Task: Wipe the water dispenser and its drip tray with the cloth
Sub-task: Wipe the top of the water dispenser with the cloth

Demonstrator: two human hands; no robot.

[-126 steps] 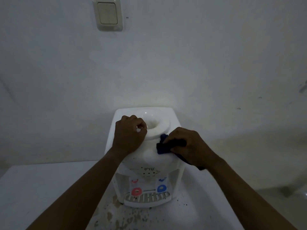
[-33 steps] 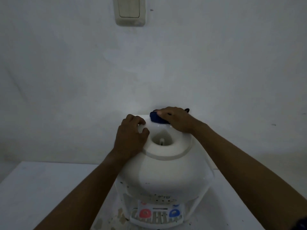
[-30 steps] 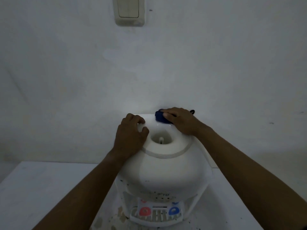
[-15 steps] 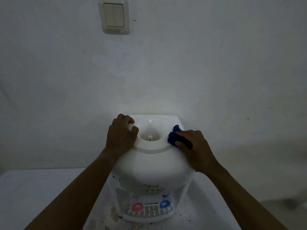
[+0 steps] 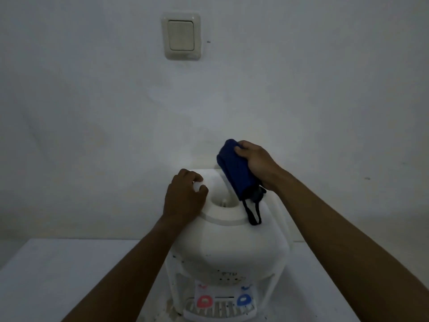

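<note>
Blue and folded into a thick roll with a dark loop dangling, the cloth (image 5: 236,170) is held just above the white water dispenser (image 5: 227,247), grasped by the right hand (image 5: 255,163). With curled fingers the left hand (image 5: 183,196) grips the dispenser's top rim. At the base, the slotted drip tray (image 5: 220,309) looks speckled.

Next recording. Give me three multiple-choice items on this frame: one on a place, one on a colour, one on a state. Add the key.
1. The left hand holds the water dispenser at its: A top; B front; C base.
2. The cloth is: A red; B white; C blue.
3. The right hand is: A open and empty; B gripping the cloth; C out of view.

Key:
1 A: its fingers curl over the top rim, beside the well.
2 C: the bundle is dark blue.
3 B: its fingers wrap round the cloth.
</note>
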